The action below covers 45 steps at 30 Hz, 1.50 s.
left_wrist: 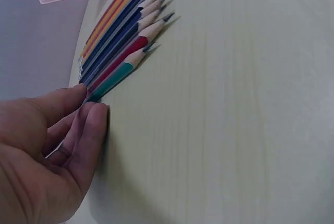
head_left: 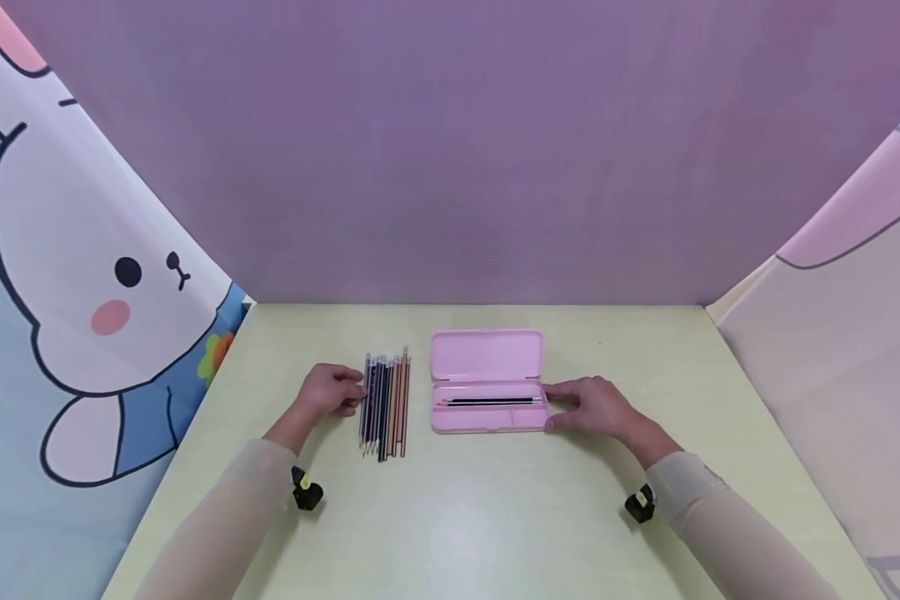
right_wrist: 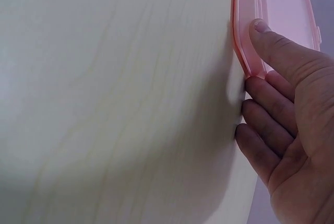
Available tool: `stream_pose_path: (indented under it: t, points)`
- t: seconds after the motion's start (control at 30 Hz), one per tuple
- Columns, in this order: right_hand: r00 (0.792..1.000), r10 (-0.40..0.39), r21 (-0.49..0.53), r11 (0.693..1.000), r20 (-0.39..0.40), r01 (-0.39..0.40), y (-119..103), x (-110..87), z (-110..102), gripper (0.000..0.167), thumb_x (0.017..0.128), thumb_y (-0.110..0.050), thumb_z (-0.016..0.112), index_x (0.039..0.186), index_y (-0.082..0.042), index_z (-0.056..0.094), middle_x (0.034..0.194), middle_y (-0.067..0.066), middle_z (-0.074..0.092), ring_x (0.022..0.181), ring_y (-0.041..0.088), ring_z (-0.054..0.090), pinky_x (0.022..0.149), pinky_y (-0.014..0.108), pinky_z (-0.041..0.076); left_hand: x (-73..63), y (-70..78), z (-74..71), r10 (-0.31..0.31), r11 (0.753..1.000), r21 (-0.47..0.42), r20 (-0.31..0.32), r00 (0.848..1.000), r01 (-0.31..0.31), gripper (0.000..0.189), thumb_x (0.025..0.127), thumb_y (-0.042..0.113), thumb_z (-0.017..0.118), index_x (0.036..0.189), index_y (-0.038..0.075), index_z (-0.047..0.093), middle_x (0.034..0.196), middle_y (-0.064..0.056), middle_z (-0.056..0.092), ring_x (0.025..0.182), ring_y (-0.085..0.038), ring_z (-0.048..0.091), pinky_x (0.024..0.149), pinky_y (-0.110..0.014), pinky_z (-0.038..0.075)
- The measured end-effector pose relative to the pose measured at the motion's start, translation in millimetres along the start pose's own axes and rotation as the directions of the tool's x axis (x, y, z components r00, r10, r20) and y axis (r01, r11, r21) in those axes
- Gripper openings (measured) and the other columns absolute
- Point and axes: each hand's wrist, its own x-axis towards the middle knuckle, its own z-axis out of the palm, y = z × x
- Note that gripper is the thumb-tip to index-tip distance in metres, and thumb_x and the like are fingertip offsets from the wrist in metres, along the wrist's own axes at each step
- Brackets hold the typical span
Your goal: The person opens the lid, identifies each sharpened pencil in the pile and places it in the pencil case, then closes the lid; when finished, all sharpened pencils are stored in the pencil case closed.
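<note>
Draw the green pencil, lower left of centre, cleanly from the row using left hand pinched on it, bracing with right hand clamped on the pink case, lower centre.

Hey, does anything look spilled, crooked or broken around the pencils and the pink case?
Nothing looks spilled or broken. The only mildly untidy thing is the row of pencils left of the pink case: they lie side by side, but their ends don't line up.
</note>
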Motion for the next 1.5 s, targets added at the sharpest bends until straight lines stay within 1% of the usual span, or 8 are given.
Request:
stream_pose_path:
  t: [0.2, 0.33, 0.53, 0.77, 0.9, 1.03, 1.2, 1.5]
  points:
    - [1.000, 0.000, -0.002, 1.000, -0.002, 0.000, 0, 0.6, -1, 0.065, 0.079, -0.044, 0.087, 0.136, -0.020, 0.068, 0.131, 0.002, 0.071, 0.125, 0.028, 0.065, 0.107, 0.054, 0.049, -0.6, -0.2, 0.8, 0.011, 1.000, 0.019, -0.036, 0.999, -0.010, 0.040, 0.093, 0.000, 0.068, 0.132, -0.008, 0.062, 0.097, -0.019, 0.074, 0.069, -0.018, 0.068, 0.066, -0.034, 0.064]
    - [1.000, 0.000, -0.004, 1.000, -0.005, 0.000, 0, 0.9, -1, 0.066, 0.079, -0.045, 0.088, 0.136, -0.020, 0.068, 0.131, 0.001, 0.071, 0.126, 0.028, 0.065, 0.109, 0.055, 0.048, -1.8, 2.4, 2.2, 0.058, 0.991, 0.127, -0.054, 0.997, -0.051, 0.038, 0.092, 0.002, 0.069, 0.128, -0.008, 0.064, 0.089, -0.017, 0.074, 0.064, -0.018, 0.069, 0.062, -0.035, 0.064]
    - [1.000, 0.003, 0.009, 1.000, 0.006, -0.003, 1, 0.9, 1, 0.067, 0.079, -0.045, 0.087, 0.137, -0.020, 0.067, 0.131, 0.001, 0.071, 0.126, 0.028, 0.065, 0.111, 0.058, 0.044, -5.8, 8.7, 6.3, 0.137, 0.935, 0.342, -0.089, 0.987, -0.099, 0.038, 0.086, 0.006, 0.071, 0.122, -0.007, 0.068, 0.088, -0.015, 0.075, 0.059, -0.016, 0.067, 0.056, -0.031, 0.061]
    - [1.000, 0.006, 0.016, 1.000, 0.007, -0.006, 2, 0.3, 2, 0.067, 0.078, -0.045, 0.088, 0.137, -0.019, 0.067, 0.129, -0.001, 0.072, 0.125, 0.027, 0.065, 0.110, 0.056, 0.046, -7.4, 15.2, 8.8, 0.148, 0.868, 0.492, -0.132, 0.980, -0.065, 0.034, 0.087, 0.013, 0.075, 0.116, -0.004, 0.072, 0.075, -0.010, 0.074, 0.051, -0.015, 0.063, 0.058, -0.031, 0.056]
    - [1.000, -0.004, 0.014, 1.000, 0.005, 0.004, 2, 0.6, 1, 0.067, 0.079, -0.046, 0.087, 0.137, -0.019, 0.067, 0.129, -0.001, 0.072, 0.124, 0.026, 0.066, 0.109, 0.055, 0.048, -5.5, 15.2, 8.0, 0.163, 0.852, 0.520, -0.144, 0.976, -0.066, 0.032, 0.086, 0.012, 0.075, 0.113, -0.003, 0.074, 0.089, -0.014, 0.076, 0.054, -0.014, 0.063, 0.056, -0.030, 0.057]
    - [1.000, -0.010, 0.011, 1.000, 0.004, 0.010, 2, 1.1, 1, 0.068, 0.079, -0.047, 0.087, 0.138, -0.020, 0.067, 0.130, -0.001, 0.071, 0.124, 0.026, 0.066, 0.110, 0.056, 0.046, -5.0, 14.4, 5.2, 0.155, 0.886, 0.458, -0.142, 0.978, -0.074, 0.030, 0.085, 0.007, 0.072, 0.113, -0.004, 0.074, 0.106, -0.021, 0.075, 0.058, -0.015, 0.066, 0.054, -0.030, 0.060]
    - [1.000, -0.005, 0.001, 1.000, 0.009, 0.005, 1, 1.7, -1, 0.067, 0.079, -0.047, 0.087, 0.138, -0.021, 0.066, 0.129, -0.001, 0.072, 0.124, 0.028, 0.066, 0.110, 0.056, 0.047, -3.0, 9.3, -1.2, 0.131, 0.921, 0.381, -0.118, 0.984, -0.077, 0.031, 0.090, 0.011, 0.070, 0.118, -0.004, 0.072, 0.107, -0.021, 0.074, 0.063, -0.017, 0.068, 0.057, -0.032, 0.062]
    - [1.000, 0.021, 0.017, 1.000, 0.021, -0.022, -1, 0.5, -1, 0.067, 0.079, -0.046, 0.087, 0.138, -0.022, 0.066, 0.128, -0.002, 0.072, 0.128, 0.030, 0.063, 0.113, 0.059, 0.042, -10.7, 21.8, -10.7, 0.297, 0.851, 0.475, -0.083, 0.951, -0.225, 0.031, 0.094, 0.014, 0.064, 0.120, 0.000, 0.072, 0.100, -0.017, 0.075, 0.068, -0.017, 0.064, 0.058, -0.030, 0.055]
